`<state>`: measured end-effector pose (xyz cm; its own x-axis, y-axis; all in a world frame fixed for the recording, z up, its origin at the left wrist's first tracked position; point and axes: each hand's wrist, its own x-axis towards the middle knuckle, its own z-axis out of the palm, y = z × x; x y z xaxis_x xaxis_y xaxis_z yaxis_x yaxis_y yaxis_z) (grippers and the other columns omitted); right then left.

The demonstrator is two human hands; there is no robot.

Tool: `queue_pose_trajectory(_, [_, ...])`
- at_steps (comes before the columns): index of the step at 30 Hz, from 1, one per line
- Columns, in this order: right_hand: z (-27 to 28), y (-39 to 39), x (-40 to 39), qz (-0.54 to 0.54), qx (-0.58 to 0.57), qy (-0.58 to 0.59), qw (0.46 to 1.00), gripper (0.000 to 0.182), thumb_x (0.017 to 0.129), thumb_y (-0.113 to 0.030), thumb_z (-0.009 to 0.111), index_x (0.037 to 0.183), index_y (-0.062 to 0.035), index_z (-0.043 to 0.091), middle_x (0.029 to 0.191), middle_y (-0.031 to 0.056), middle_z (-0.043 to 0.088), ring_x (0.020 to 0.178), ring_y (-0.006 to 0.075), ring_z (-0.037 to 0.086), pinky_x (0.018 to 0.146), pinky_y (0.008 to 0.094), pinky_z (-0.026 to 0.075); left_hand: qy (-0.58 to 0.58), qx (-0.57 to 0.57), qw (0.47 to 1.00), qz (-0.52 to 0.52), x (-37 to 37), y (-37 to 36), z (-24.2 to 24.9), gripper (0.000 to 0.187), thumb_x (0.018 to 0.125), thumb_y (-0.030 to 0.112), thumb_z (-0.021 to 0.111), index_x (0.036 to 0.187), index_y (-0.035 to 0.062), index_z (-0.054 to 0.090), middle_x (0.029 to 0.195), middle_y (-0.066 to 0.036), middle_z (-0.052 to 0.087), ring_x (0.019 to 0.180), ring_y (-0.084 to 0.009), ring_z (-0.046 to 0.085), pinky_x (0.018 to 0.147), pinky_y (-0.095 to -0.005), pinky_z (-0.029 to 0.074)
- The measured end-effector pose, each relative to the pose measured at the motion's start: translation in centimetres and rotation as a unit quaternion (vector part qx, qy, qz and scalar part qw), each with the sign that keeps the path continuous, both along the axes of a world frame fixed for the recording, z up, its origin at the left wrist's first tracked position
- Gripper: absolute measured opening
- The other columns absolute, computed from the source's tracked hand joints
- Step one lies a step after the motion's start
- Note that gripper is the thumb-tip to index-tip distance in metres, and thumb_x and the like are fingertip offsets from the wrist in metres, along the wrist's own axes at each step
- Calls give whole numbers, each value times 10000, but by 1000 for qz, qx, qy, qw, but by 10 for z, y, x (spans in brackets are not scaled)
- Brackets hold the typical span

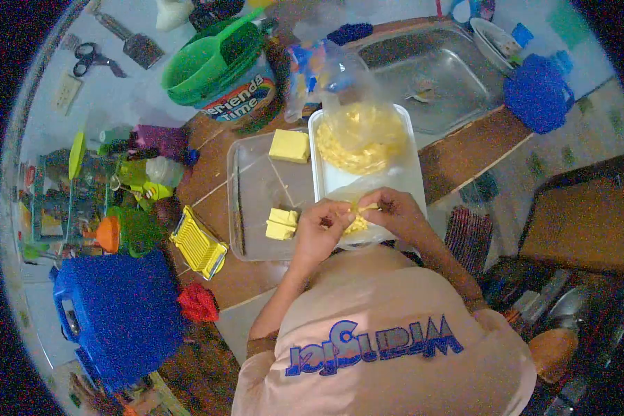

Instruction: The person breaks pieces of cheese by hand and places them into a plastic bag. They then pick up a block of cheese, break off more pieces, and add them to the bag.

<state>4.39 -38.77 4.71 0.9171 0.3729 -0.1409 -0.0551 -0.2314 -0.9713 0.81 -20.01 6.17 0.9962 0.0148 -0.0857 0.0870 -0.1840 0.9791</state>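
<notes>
My left hand (324, 223) and my right hand (394, 211) meet close to my shirt, fingers pinched together. Between their fingertips is a small yellow piece (365, 207), soft-looking like butter or cheese. Beneath them, more small yellow bits (357, 224) lie in clear plastic at the near end of a white tray (414, 156). A clear plastic bag of yellow pieces (357, 152) rests on the tray's far part. To the left, a clear shallow container (246, 187) holds a larger yellow block (289, 145) and a smaller cut yellow block (282, 224).
A yellow slicer (200, 244) lies left of the container, near a red cloth (197, 302) and a large blue container (121, 319). A printed bucket (239, 93) with green bowls stands behind. A metal sink (430, 69) and blue pitcher (539, 93) are at the far right.
</notes>
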Motion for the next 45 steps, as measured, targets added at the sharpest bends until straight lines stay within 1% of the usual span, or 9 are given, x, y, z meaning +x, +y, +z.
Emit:
queue_pose_trajectory(11, [9, -2, -19, -69, 102, 50, 991, 250, 768, -215, 706, 916, -35, 615, 829, 32, 634, 732, 93, 569, 687, 249, 474, 3, -49, 997, -65, 7, -4, 0, 123, 796, 114, 675, 882, 28, 661, 721, 2, 580, 643, -62, 497, 604, -213, 422])
queue_pose_trajectory(14, [23, -3, -25, -79, 96, 97, 987, 208, 765, -90, 696, 924, -15, 583, 873, 29, 607, 821, 104, 571, 741, 262, 470, 67, -80, 990, -95, 9, -1, 3, 126, 783, 100, 675, 883, 25, 657, 765, -11, 607, 682, -81, 529, 634, -228, 443])
queue_pose_trajectory(17, [21, -5, -31, -96, 142, 120, 978, 206, 773, -99, 691, 932, -9, 597, 896, 35, 615, 828, 106, 574, 760, 267, 470, 82, -93, 986, -109, 10, 0, 2, 130, 775, 87, 672, 884, 20, 648, 805, -25, 629, 717, -99, 556, 671, -243, 463])
queue_pose_trajectory(20, [7, -2, -36, -127, 58, 94, 986, 197, 785, -105, 681, 940, -3, 613, 930, 49, 625, 848, 115, 577, 798, 272, 467, 61, -75, 989, -114, 11, 2, -1, 113, 781, 71, 665, 879, 21, 638, 813, -27, 628, 729, -99, 556, 683, -244, 463])
queue_pose_trajectory(29, [1, 9, -46, -139, 65, 0, 988, 179, 831, -116, 628, 980, -16, 624, 1004, 60, 607, 924, 150, 581, 830, 283, 467, 34, -73, 988, -130, 12, 12, -18, 79, 775, 34, 666, 844, 31, 626, 784, -18, 613, 737, -97, 552, 694, -244, 463])
queue_pose_trajectory(32, [7, 8, -46, -91, -54, -96, 990, 158, 842, -96, 602, 983, -28, 624, 1011, 59, 597, 924, 162, 587, 821, 283, 472, 49, -79, 987, -129, 11, 14, -14, 84, 775, 43, 671, 846, 35, 627, 779, -16, 611, 727, -95, 550, 689, -243, 464])
queue_pose_trajectory(38, [10, 16, -46, -161, 10, 29, 986, 165, 833, -84, 608, 977, -2, 618, 986, 63, 612, 895, 130, 578, 799, 267, 476, 40, -65, 989, -125, 12, 18, -12, 103, 767, 69, 687, 852, 39, 639, 769, -13, 616, 718, -92, 546, 669, -238, 459])
queue_pose_trajectory(41, [3, 18, -47, -191, -12, -1, 982, 239, 819, -208, 637, 979, -31, 641, 884, 98, 661, 795, 182, 635, 747, 306, 506, 28, -45, 991, -123, 12, 17, -13, 110, 763, 82, 693, 850, 35, 646, 770, -15, 618, 716, -93, 544, 664, -238, 456])
queue_pose_trajectory(45, [-2, 13, -45, -159, -23, -9, 987, 268, 823, -240, 642, 988, -29, 635, 883, 93, 663, 795, 166, 629, 746, 307, 503, -7, 6, 992, -129, 11, 16, -13, 123, 762, 94, 695, 851, 26, 646, 766, -19, 617, 714, -95, 542, 667, -246, 457])
